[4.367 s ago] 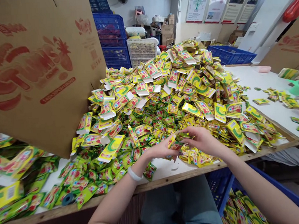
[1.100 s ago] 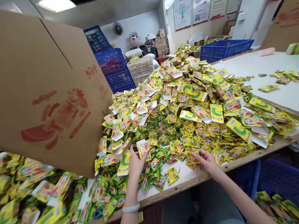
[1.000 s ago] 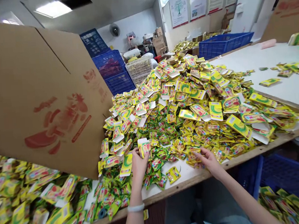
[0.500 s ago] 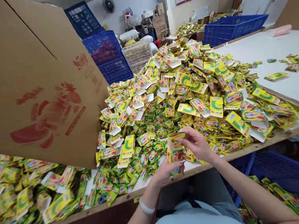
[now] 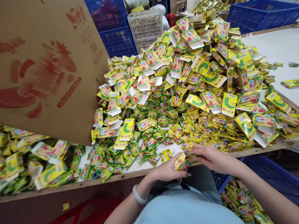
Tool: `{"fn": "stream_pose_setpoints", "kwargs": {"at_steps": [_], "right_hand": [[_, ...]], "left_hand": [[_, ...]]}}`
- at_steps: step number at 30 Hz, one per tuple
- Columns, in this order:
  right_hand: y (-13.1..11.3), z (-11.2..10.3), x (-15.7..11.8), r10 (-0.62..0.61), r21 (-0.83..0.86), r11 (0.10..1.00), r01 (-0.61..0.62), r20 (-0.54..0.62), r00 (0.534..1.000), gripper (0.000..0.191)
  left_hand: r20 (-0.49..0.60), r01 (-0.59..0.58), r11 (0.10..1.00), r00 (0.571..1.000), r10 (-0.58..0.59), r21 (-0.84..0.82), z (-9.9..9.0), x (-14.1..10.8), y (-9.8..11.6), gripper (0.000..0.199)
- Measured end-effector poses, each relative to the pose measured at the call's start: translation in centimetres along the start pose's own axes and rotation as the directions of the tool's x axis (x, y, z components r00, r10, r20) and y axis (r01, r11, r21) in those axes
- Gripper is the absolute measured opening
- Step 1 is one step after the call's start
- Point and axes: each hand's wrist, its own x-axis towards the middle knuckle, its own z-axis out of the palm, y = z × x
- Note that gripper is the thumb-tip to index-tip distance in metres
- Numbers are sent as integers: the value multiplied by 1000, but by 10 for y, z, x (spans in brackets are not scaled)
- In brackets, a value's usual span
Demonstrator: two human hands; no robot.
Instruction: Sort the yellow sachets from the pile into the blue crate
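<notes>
Near the table's front edge, my left hand (image 5: 169, 169) is wrapped round a small yellow box (image 5: 180, 162) with green and red print. My right hand (image 5: 209, 157) is beside it, its fingers bent together at the box's right end; what they pinch is too small and hidden to name. Behind my hands lies a heap of small green packets (image 5: 151, 144) and yellow packets (image 5: 203, 125). A tall mound of printed boxes (image 5: 195, 77), several with white flaps open, rises behind these.
A large cardboard carton (image 5: 43, 74) leans over the left side of the table (image 5: 133, 174). A blue crate (image 5: 265, 17) stands at the back right. Below the table are a red object (image 5: 80, 219) at left and a blue crate (image 5: 275, 175) holding packs at right.
My hands have come down closer to my body with the box, which is now tilted and more covered by my fingers. The view has tipped downward.
</notes>
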Motion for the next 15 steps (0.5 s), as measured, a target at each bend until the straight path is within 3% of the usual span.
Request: {"fn": "stream_pose_setpoints", "kwargs": {"at_steps": [3,6,10,12,15], "right_hand": [[4,13,0,46,5,999,-46,-59,997,29],[7,21,3,93,113,991,-70,-215,972,12],[6,32,-2,34,165,986,39,-414,910,23],[3,38,-9,58,227,974,29,-365,929,28],[-6,44,-22,134,338,937,-84,-129,983,37]], "left_hand": [[-49,-64,995,996,68,75,-1,0,-3,52],[34,-58,998,998,58,-2,-4,4,-1,47],[129,-35,993,990,50,-115,1,7,-3,55],[175,-15,984,983,47,-177,8,7,-9,60],[180,37,968,984,9,-248,20,6,-22,73]]}}
